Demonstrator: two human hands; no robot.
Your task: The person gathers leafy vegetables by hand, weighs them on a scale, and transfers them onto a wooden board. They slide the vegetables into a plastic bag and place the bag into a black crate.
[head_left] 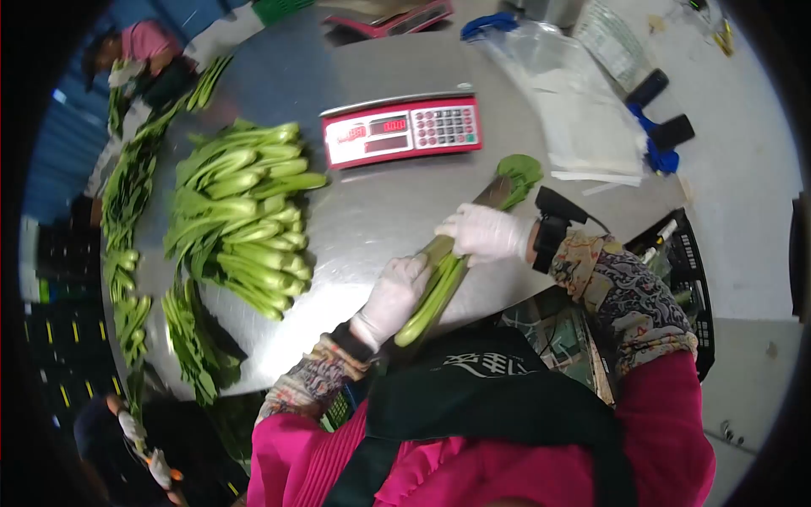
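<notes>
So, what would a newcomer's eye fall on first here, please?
Probably the big heap of leafy green stalks, left of centre on the metal table. Next, the red-and-white scale with glowing digits, beyond the hands. Then the gloved left hand and right hand, holding a smaller bunch at the table's near edge.

The scale (401, 131) is red and white.

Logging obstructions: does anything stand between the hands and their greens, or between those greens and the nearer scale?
Nothing visible does: the left hand and right hand hold the greens, and only tabletop shows between those and the nearer scale.
</notes>
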